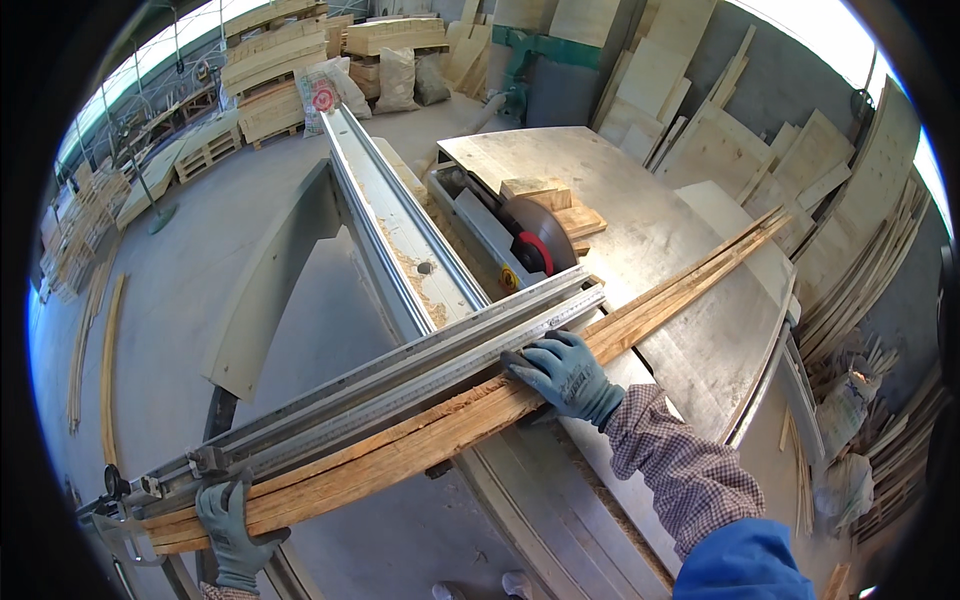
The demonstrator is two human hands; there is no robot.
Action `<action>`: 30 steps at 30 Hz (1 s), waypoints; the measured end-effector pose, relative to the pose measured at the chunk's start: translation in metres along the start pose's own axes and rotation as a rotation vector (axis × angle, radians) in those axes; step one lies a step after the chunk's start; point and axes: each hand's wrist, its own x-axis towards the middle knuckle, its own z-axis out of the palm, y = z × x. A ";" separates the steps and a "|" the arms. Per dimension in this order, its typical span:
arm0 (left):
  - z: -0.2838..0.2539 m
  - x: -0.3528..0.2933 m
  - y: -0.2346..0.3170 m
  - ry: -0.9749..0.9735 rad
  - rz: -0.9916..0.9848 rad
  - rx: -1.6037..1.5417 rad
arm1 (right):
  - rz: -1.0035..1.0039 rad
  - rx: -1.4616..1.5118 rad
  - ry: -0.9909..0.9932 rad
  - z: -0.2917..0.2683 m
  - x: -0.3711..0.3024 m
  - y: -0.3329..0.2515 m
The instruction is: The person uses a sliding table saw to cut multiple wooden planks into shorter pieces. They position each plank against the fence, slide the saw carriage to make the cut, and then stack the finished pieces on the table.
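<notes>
Well, from where I stand, both gloved hands have hold of a bundle of long, rough wooden strips (430, 440). The left hand (235, 530) clasps them close to their near-left end, fingers over the far edge and thumb on the near side, just beside a clear plastic piece (130, 540). The right hand (568, 378) is closed over them farther along, its fingers curled across the top toward the metal rail (460, 358), which runs along the far side of both grips. Past the right hand, the wood reaches off to the right over the steel tabletop (640, 190), splitting into narrow ends. Straight ahead of that same grip, beyond the rail, stands a circular saw blade (550, 222) with a red part at its middle, well apart from the fingers. Small wooden blocks (535, 188) lie just behind the blade. Back from the right wrist come a checked sleeve (670, 450) and a blue one.
</notes>
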 end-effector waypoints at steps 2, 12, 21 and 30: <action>0.001 -0.002 0.000 0.014 -0.009 -0.007 | -0.007 -0.024 -0.017 0.006 -0.002 0.004; 0.012 -0.007 -0.005 0.072 -0.045 0.015 | 0.035 -0.046 0.010 0.008 0.012 0.009; -0.020 0.001 0.050 0.055 -0.089 0.070 | 0.010 -0.047 -0.151 0.012 0.020 0.016; 0.010 0.117 0.210 -0.169 0.219 -0.279 | 0.099 0.025 -0.160 -0.035 -0.027 0.019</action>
